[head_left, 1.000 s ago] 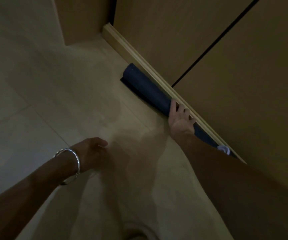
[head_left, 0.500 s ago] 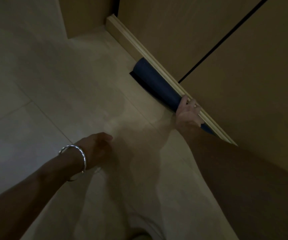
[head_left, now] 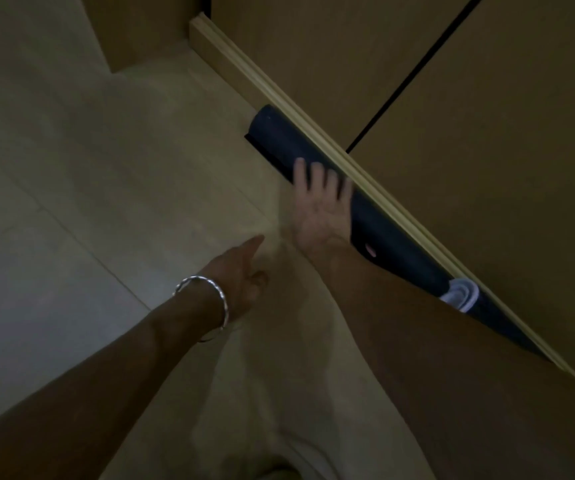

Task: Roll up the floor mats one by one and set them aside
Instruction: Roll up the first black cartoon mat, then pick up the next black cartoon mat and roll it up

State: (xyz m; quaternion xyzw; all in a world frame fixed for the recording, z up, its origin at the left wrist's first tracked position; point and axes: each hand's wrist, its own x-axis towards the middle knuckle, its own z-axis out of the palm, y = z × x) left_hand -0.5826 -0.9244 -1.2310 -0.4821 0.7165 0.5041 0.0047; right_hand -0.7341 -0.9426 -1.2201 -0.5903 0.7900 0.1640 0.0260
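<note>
A rolled-up dark blue floor mat [head_left: 279,136] lies on the tiled floor along the wooden baseboard [head_left: 313,126]. My right hand [head_left: 320,206] is over the roll's middle with fingers straight and spread, fingertips over the mat; whether they touch it I cannot tell. A second rolled mat [head_left: 497,317] with a pale spiral end lies behind it along the same baseboard, partly hidden by my right forearm. My left hand [head_left: 244,271], with a silver bangle at the wrist, hovers over the bare floor, fingers loosely extended and holding nothing.
Wooden cabinet doors [head_left: 486,133] rise at the right with a dark gap between them. A wooden panel corner [head_left: 133,26] stands at the top left. Pale floor tiles [head_left: 54,202] spread to the left. My leg in light cloth shows at the bottom.
My right hand has lifted from gripping the roll's edge against the baseboard and now lies flat with fingers spread. My left hand moved slightly toward the right. The view shifted.
</note>
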